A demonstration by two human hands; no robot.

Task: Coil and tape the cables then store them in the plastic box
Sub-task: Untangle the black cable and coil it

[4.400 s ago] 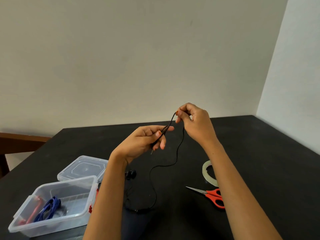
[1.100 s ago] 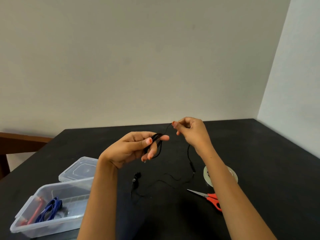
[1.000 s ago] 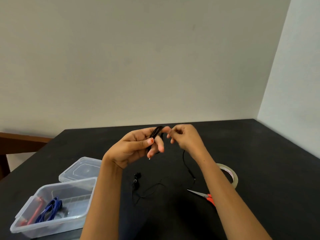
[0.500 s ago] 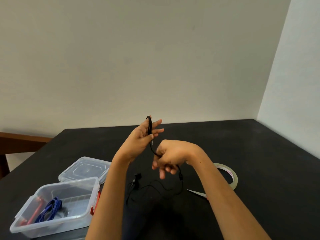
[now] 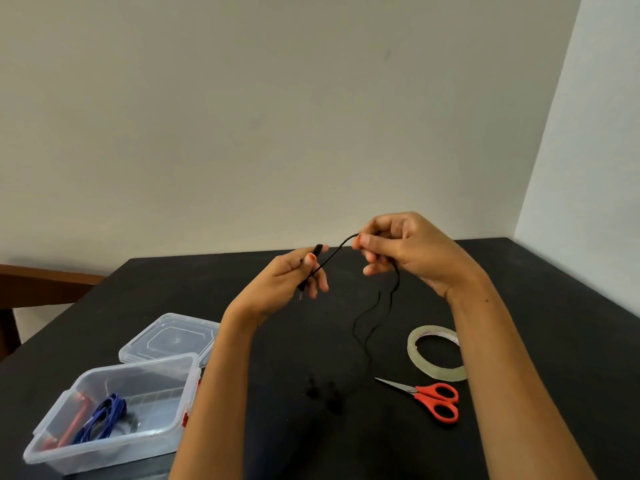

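No text can be read anywhere; the tape roll (image 5: 437,353) at four o'clock on the desk (image 5: 540,327) bears reddish print too blurred to make out.

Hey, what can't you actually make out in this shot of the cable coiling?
Head view only:
- Black cable lower end: lost against the black table.
- Coil on the left hand: fingers hide the loop count.
- Tape roll: right forearm covers its right edge.
- Plastic box: translucent walls blur the contents.

Bare black table (image 5: 554,306) lies open at far centre and right of frame. Lower left is blocked by the plastic box (image 5: 104,441) and lid (image 5: 169,337); lower right by tape roll (image 5: 434,355) and scissors (image 5: 427,398).
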